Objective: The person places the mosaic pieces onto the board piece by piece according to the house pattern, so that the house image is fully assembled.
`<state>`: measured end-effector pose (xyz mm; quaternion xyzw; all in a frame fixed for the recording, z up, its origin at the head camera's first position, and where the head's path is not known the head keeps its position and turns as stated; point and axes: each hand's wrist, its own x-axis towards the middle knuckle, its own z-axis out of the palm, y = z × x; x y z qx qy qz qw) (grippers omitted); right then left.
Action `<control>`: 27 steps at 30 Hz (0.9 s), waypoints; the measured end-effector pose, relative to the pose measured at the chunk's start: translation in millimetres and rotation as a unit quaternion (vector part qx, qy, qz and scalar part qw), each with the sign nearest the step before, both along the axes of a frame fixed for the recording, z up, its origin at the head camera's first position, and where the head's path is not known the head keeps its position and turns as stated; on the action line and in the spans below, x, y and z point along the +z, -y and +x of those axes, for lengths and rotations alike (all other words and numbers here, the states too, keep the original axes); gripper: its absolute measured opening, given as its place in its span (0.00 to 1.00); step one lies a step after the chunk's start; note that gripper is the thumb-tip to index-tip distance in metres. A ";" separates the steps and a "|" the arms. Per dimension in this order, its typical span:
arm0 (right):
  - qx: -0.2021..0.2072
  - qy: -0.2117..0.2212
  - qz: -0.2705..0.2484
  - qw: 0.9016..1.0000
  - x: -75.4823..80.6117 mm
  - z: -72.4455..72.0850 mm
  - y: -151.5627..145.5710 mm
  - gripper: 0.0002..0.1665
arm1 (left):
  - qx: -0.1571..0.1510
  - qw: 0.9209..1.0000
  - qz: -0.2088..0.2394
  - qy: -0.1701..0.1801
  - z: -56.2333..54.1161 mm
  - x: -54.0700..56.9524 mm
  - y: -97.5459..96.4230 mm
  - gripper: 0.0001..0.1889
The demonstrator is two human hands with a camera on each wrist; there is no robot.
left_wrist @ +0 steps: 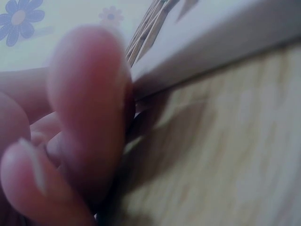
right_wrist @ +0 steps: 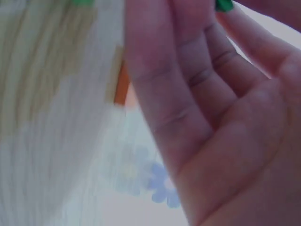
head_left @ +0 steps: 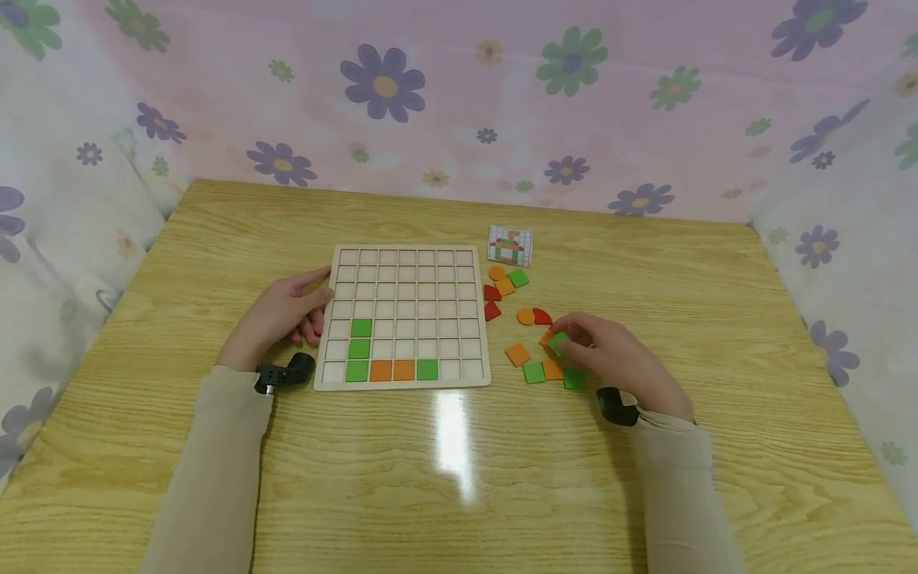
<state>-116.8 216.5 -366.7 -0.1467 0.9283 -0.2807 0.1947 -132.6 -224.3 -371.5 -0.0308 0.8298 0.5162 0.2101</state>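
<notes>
My left hand rests against the left edge of a square wooden grid board, its thumb and forefinger touching the rim. In the left wrist view a fingertip lies by the board's side wall. On the board a column of green square tiles stands at the lower left, with orange tiles and another green tile along the bottom row. Right of the board, my right hand pinches a green square tile above loose pieces. Only a corner of that green tile shows in the right wrist view.
Loose orange squares, green squares, red quarter-round pieces and orange discs lie right of the board. A small printed pattern card lies behind them. Flowered cloth borders the wooden table.
</notes>
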 end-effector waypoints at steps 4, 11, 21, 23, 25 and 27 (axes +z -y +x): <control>-0.005 -0.002 -0.030 1.000 -1.3 2.6 15.2 0.17 | -0.001 1.000 0.002 -0.001 -4.5 -9.6 3.2 0.29; 0.015 -0.041 -0.057 0.997 -5.6 5.3 42.7 0.17 | 0.005 1.000 0.001 -0.007 -11.1 -27.8 11.9 0.30; 0.026 -0.057 -0.076 0.995 -8.2 11.0 79.5 0.14 | 0.007 1.000 0.009 -0.004 -9.6 -29.8 13.1 0.31; 0.021 -0.059 -0.084 0.994 -8.2 11.8 85.4 0.14 | 0.008 1.000 0.010 -0.004 -9.7 -30.3 12.8 0.31; 0.015 -0.062 -0.094 0.994 -8.1 11.8 90.7 0.13 | 0.006 1.000 0.008 -0.009 -10.1 -30.8 12.4 0.31; 0.007 -0.063 -0.097 0.993 -7.3 11.5 95.6 0.13 | 0.009 1.000 0.011 -0.007 -10.5 -31.3 12.2 0.30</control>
